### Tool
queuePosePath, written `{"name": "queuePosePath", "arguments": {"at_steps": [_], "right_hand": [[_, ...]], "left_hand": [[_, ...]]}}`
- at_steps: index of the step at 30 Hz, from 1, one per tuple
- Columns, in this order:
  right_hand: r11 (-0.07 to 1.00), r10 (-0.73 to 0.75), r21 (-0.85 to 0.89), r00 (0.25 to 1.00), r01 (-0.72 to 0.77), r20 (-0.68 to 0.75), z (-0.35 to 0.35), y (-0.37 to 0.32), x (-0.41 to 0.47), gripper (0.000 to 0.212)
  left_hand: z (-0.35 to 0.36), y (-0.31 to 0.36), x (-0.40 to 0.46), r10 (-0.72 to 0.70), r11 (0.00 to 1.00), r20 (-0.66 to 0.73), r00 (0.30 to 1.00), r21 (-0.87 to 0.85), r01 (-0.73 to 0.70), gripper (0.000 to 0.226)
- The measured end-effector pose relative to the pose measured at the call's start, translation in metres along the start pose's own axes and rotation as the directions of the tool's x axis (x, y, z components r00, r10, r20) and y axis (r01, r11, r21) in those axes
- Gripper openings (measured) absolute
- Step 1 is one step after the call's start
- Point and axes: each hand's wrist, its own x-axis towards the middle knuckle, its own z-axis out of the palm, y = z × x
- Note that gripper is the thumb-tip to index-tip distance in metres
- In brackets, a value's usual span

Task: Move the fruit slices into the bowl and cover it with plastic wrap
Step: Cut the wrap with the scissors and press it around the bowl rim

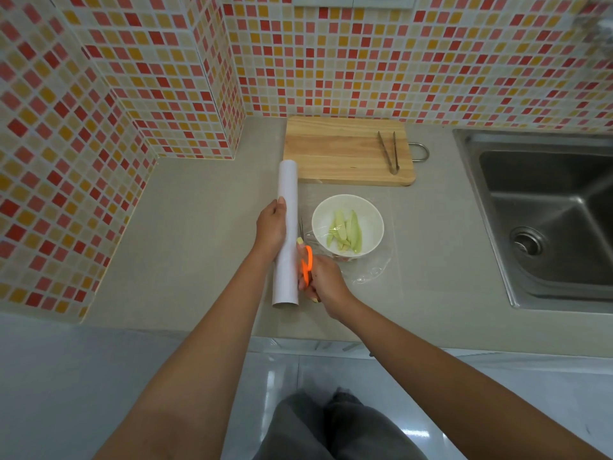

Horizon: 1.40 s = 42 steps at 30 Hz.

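Note:
A white bowl (347, 227) stands on the grey counter and holds several pale green fruit slices (345, 232). A clear sheet of plastic wrap (381, 263) is stretched over the bowl and runs left to the white roll of wrap (287, 234). My left hand (272, 227) grips that roll around its middle. My right hand (323, 282) grips orange-handled scissors (306, 260), whose blades point away from me between the roll and the bowl.
A wooden cutting board (338, 151) lies behind the bowl with metal tongs (388, 151) on its right side. A steel sink (544, 207) is sunk into the counter at the right. Tiled walls close off the back and left.

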Motion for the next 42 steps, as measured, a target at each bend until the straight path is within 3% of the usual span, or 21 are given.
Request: {"name": "queuePosePath", "arguments": {"at_steps": [6,19,22,33,42], "right_hand": [[0.997,-0.058,-0.053,0.998,0.057,-0.020,0.002,-0.005,0.007,0.059],[0.999,-0.035,-0.026,0.999,0.035,-0.023,0.000,-0.016,0.018,0.057],[0.995,-0.011,-0.099,1.000,0.009,-0.020,0.002,-0.020,0.021,0.062],[0.998,0.058,-0.008,0.997,-0.059,-0.050,0.004,-0.029,0.036,0.060],[0.999,0.034,0.011,0.998,-0.033,-0.060,0.001,-0.036,0.050,0.063]], "left_hand": [[-0.001,0.000,0.001,-0.015,1.000,-0.001,1.000,-0.010,0.015,0.030],[-0.006,0.002,0.000,-0.037,0.998,0.004,0.999,-0.044,0.038,0.030],[-0.006,0.002,0.001,-0.047,0.998,0.002,0.999,-0.032,0.047,0.033],[-0.005,0.002,0.000,-0.052,0.998,0.009,0.999,-0.034,0.053,0.033],[-0.004,0.003,-0.001,-0.026,0.999,0.023,0.999,-0.041,0.027,0.036]]}}
